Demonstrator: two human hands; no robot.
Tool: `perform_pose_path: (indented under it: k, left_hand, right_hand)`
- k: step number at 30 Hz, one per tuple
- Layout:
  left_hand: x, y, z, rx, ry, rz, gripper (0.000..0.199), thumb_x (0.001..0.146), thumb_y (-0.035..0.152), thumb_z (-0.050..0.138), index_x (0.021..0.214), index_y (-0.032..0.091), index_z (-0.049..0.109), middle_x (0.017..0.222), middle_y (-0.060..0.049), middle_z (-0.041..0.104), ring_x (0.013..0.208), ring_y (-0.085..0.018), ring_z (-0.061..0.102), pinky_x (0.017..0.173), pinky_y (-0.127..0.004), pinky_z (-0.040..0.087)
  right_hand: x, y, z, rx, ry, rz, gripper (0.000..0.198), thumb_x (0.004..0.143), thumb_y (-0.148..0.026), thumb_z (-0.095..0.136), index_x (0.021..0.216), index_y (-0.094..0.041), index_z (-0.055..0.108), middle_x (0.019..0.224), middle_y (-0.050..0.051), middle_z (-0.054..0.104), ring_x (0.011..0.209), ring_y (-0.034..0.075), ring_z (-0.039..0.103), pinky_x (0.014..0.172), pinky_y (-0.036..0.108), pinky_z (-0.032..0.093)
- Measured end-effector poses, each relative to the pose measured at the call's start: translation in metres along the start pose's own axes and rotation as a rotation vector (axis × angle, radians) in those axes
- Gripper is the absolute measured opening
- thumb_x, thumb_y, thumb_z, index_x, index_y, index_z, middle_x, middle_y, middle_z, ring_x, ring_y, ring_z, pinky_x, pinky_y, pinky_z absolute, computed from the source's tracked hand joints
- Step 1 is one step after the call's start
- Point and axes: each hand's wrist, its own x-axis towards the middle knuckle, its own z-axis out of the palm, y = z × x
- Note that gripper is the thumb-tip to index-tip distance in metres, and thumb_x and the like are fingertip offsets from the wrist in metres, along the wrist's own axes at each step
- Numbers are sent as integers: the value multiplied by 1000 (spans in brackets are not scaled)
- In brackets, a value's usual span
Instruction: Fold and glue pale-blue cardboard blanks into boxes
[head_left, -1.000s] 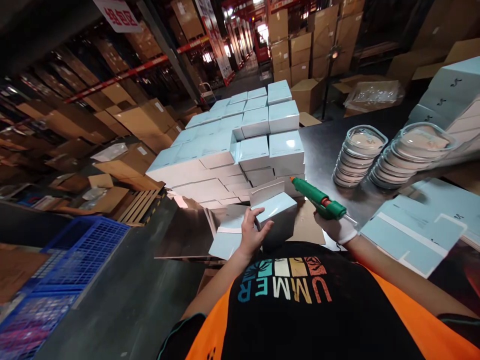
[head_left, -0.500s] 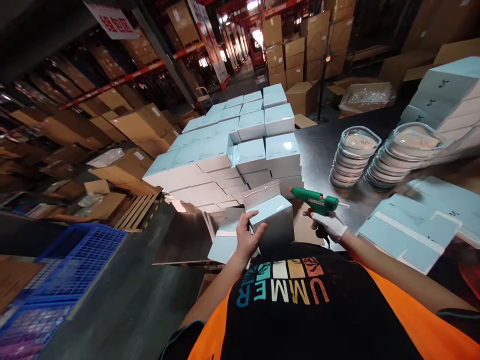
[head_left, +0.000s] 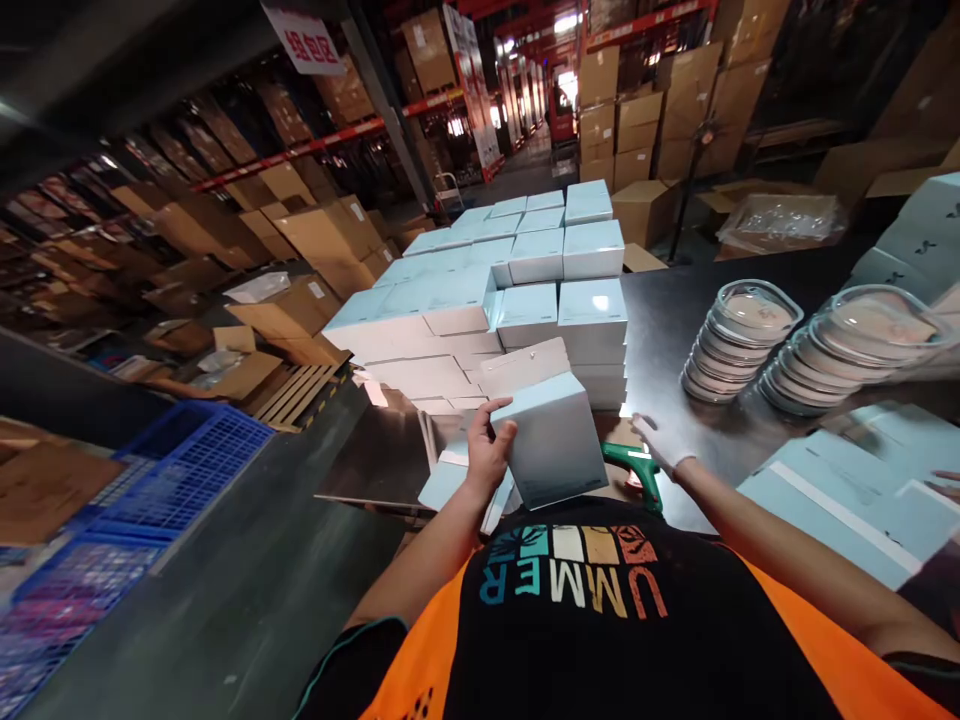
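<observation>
My left hand (head_left: 489, 448) grips the left edge of a light blue box (head_left: 559, 440), tilted in front of my chest with its white end flap (head_left: 525, 370) raised. A green glue gun (head_left: 636, 462) lies on cardboard at the table's near edge, to the right of the box. Just beyond it is my right hand (head_left: 664, 440), in a white glove, fingers stretched out and holding nothing. Flat light blue cartons (head_left: 444, 484) lie under and left of the held box. Behind it rises a stack of closed light blue boxes (head_left: 529, 308).
Two stacks of clear-lidded containers (head_left: 739, 340) stand on the dark metal table (head_left: 652, 300). Flattened blue cartons (head_left: 832, 500) lie at the right, where another person's hand (head_left: 946, 485) shows at the frame edge. Blue crates (head_left: 180, 475) and a wooden pallet (head_left: 300, 392) are on the floor left.
My right hand has let go of the glue gun, which now lies on the table. The box in my left hand has tilted, and its flap stands higher. The view has shifted left.
</observation>
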Motion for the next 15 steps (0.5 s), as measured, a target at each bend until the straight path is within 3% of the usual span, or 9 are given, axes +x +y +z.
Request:
perform_pose_path:
  k: [5,8,11,13,15]
  left_hand:
    - [-2,9,14,48,-68,61,69,80,84,76,111,22,75,105,-9,75,100,-28,70,90,-39,56]
    - [-5,6,17,51,-118,57,69,81,84,74,109,22,76,101,-8,74,97,-27,70,90,-39,56]
    - [-8,0,17,77,-127,92,69,81,85,74,108,21,76,114,-12,73,114,-31,70,101,-44,54]
    - [-9,-3,18,87,-72,156,64,83,81,76,106,21,73,129,-15,69,131,-34,66,110,-48,51]
    - [-9,-4,21,3,-9,237,53,86,69,82,109,23,67,134,-14,68,135,-31,65,113,-47,50]
  right_hand:
    - [19,-54,28,179,-147,-10,47,102,-46,50,139,-20,64,117,10,78,114,25,74,102,41,59]
    - [18,-77,38,201,-160,-7,44,90,-34,56,129,-18,66,113,8,78,110,26,71,103,42,58]
    - [15,-80,39,200,-147,-9,41,86,-31,56,123,-18,66,113,8,77,107,26,69,101,41,57]
    - [13,-76,36,230,-162,-55,41,91,-40,59,126,-19,65,120,10,76,113,27,69,105,43,56]
    - [8,-69,30,253,-207,-124,56,88,-57,72,129,-19,64,132,13,73,124,31,67,112,47,53]
